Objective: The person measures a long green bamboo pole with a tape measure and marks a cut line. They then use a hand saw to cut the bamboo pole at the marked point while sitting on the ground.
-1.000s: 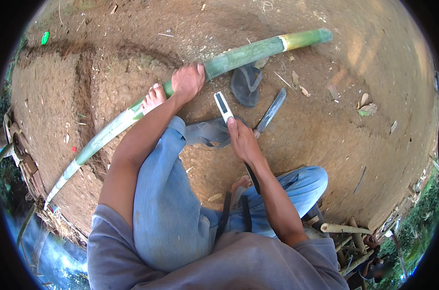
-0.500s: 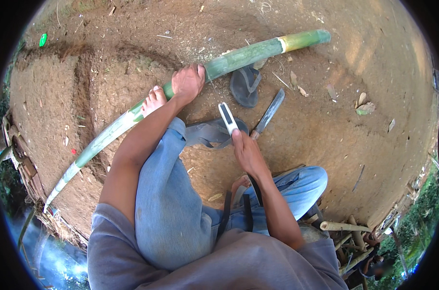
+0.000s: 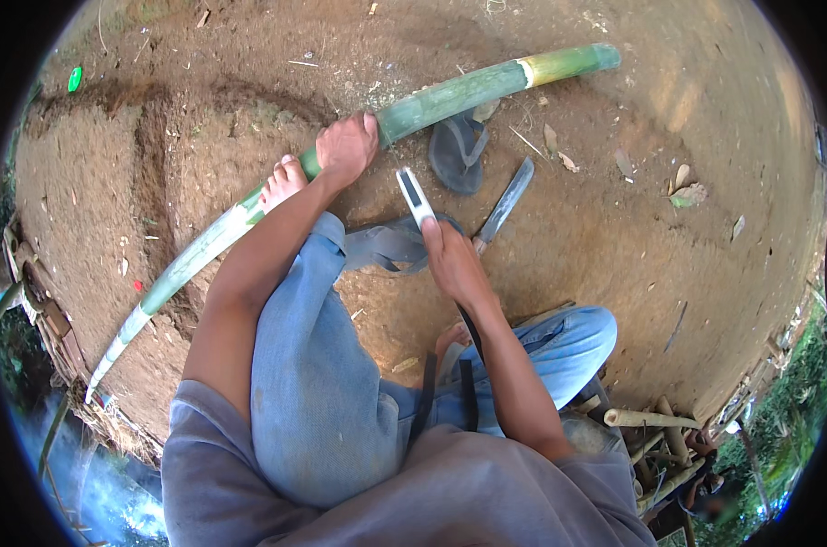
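Note:
A long green bamboo pole [image 3: 468, 94] lies slantwise on the dirt, its thin end at the near left. My left hand [image 3: 347, 148] is closed over it near the middle, and my bare left foot [image 3: 283, 184] presses on it beside that hand. My right hand [image 3: 452, 260] is wrapped round the white handle [image 3: 415, 196] of what looks like a saw. Its thin blade is barely visible edge-on, pointing toward the pole just right of my left hand. A knife [image 3: 504, 205] lies on the ground right of my right hand.
One dark flip-flop [image 3: 458, 155] rests under the pole's near side; another [image 3: 386, 248] lies below my right hand. Dry leaves [image 3: 688, 194] scatter at the right. Cut bamboo poles [image 3: 650, 418] are stacked at the lower right. A green scrap [image 3: 74, 79] lies far left.
My right hand has moved forward and slightly left, toward the pole, with the white handle in it. My left hand keeps its hold. The whole view has shifted slightly.

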Demonstrator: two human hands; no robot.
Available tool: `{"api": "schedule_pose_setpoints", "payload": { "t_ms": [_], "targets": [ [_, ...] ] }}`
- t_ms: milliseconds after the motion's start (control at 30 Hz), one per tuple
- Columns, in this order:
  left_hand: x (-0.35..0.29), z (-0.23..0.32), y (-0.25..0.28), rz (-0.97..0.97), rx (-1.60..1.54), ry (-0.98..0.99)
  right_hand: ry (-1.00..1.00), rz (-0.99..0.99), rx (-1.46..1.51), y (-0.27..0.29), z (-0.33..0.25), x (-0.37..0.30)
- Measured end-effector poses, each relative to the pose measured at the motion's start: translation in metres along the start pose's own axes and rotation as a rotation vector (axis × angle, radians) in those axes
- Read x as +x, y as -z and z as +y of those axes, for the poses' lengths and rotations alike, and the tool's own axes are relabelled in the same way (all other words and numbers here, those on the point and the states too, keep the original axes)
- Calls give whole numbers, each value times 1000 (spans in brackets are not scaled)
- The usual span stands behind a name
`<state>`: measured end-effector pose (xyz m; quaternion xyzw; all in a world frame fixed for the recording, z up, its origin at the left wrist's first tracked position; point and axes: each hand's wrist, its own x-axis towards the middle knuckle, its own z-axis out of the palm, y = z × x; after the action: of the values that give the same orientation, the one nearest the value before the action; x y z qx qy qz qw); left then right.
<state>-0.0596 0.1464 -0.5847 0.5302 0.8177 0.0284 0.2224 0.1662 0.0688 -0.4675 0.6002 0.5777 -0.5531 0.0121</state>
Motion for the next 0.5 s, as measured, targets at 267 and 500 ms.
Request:
{"api": "schedule_pose_setpoints", "payload": {
  "t_ms": [267, 500],
  "targets": [
    [-5, -8, -1, 5, 1, 19, -62, -78, 21, 2, 4, -22],
    [-2, -8, 3, -7, -2, 38, -57, -48, 6, 6, 3, -21]
  ]
}}
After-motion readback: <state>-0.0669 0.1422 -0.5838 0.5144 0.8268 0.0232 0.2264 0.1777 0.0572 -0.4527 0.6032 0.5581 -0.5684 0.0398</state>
